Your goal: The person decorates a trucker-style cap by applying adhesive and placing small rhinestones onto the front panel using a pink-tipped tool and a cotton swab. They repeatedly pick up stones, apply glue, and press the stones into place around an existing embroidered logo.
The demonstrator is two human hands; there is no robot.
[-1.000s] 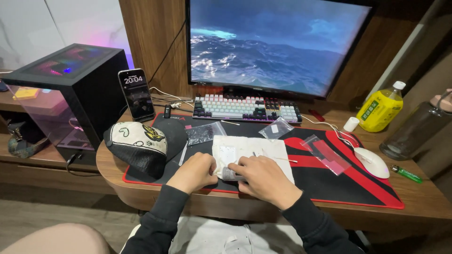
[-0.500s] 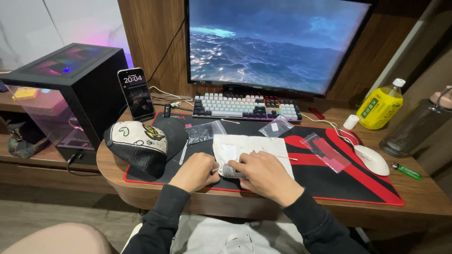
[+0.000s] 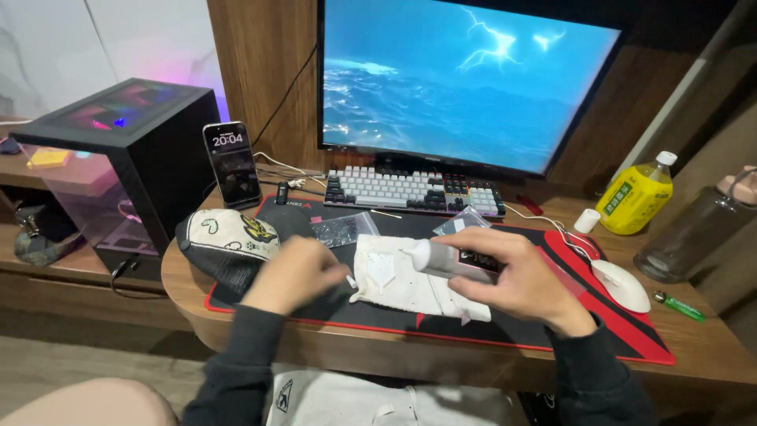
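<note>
Near the centre of the frame the right hand (image 3: 516, 280) is closed around a small grey tube (image 3: 445, 260), holding it level above a white cloth (image 3: 394, 276) that lies spread on the black and red desk mat (image 3: 615, 331). The tube's pale end points toward the left of the frame. The left hand (image 3: 296, 272) sits left of the cloth with its fingers pinched narrow on something small and white, perhaps the tube's cap, though it is too small to tell. Its fingertips are just beside the cloth's left edge.

At the left of the mat lies a black and white cap (image 3: 229, 248), touching the left wrist area. Two clear plastic bags (image 3: 343, 229) rest on the mat above the cloth. Behind them stand a keyboard (image 3: 414, 189) and a monitor (image 3: 465, 79). A phone (image 3: 233, 164) leans upright beside a black computer case (image 3: 126, 150) at the upper left. On the right of the wooden tabletop (image 3: 710, 347) are a white mouse (image 3: 619, 284), a yellow bottle (image 3: 635, 197) and a green lighter (image 3: 678, 306).
</note>
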